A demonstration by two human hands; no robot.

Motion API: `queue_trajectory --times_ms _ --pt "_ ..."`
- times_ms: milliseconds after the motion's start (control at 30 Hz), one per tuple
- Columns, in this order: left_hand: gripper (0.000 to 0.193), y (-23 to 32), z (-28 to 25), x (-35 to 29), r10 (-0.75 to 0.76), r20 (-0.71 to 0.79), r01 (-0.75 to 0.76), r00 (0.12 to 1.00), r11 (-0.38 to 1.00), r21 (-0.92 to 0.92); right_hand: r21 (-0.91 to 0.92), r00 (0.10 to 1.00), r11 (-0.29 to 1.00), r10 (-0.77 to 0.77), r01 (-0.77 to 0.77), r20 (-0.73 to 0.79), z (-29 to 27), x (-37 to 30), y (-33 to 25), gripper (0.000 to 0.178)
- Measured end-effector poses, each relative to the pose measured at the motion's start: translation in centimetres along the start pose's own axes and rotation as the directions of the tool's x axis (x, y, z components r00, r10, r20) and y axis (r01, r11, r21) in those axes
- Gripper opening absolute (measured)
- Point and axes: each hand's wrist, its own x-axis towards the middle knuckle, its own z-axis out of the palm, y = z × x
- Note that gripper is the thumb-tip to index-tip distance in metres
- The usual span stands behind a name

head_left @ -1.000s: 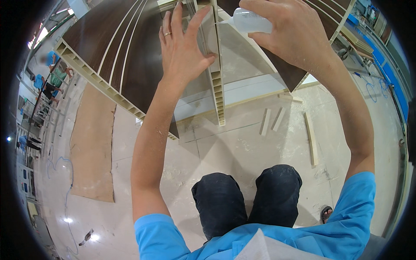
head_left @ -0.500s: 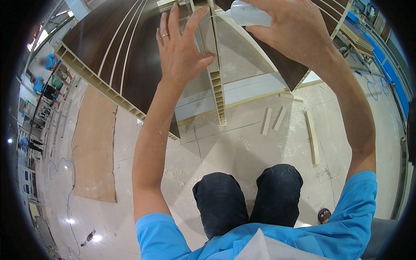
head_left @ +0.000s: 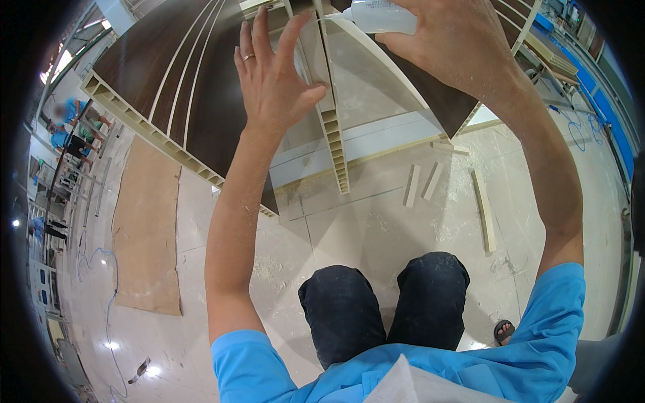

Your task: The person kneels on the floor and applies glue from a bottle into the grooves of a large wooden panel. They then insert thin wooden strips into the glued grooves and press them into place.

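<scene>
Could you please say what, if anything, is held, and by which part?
The right hand holds a translucent bottle by its body; whether the left hand grips the middle panel cannot be told.

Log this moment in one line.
Left hand: open by pale hollow panel, contact unclear | Right hand: holding translucent white plastic bottle, nozzle toward panel | Tiled floor: pale wooden strips
</scene>
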Motion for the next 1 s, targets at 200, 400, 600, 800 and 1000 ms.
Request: queue_trajectory --times_ms 200,400,600,800,1000 --pt "0.121 0.0 -0.1 0.0 0.002 0.009 -0.002 1.0 1.0 -0.011 0.09 0.991 0.987 0.137 -0.135 -0.009 0.9 -3.0 0.1 0.035" --pt "0.123 0.5 -0.6 0.3 0.011 0.045 -0.012 0.999 1.0 0.026 0.279 0.928 0.892 0.373 -0.355 -0.012 5.1 -9.1 0.0 0.049" --pt "0.131 1.2 -1.0 0.7 -0.033 0.075 0.029 0.997 0.998 0.053 0.434 0.836 0.723 0.523 -0.537 0.163 7.1 -14.0 -1.4 0.053" --pt "0.128 1.1 -0.9 0.7 -0.016 0.066 0.015 0.998 1.0 0.021 0.577 0.815 0.597 0.527 -0.557 0.241 9.0 -16.8 -3.0 0.051" --pt "0.124 1.1 -0.6 0.6 0.021 0.05 -0.022 0.999 0.999 0.033 0.414 0.843 0.735 0.484 -0.537 0.234 11.0 -18.0 -5.1 0.052"
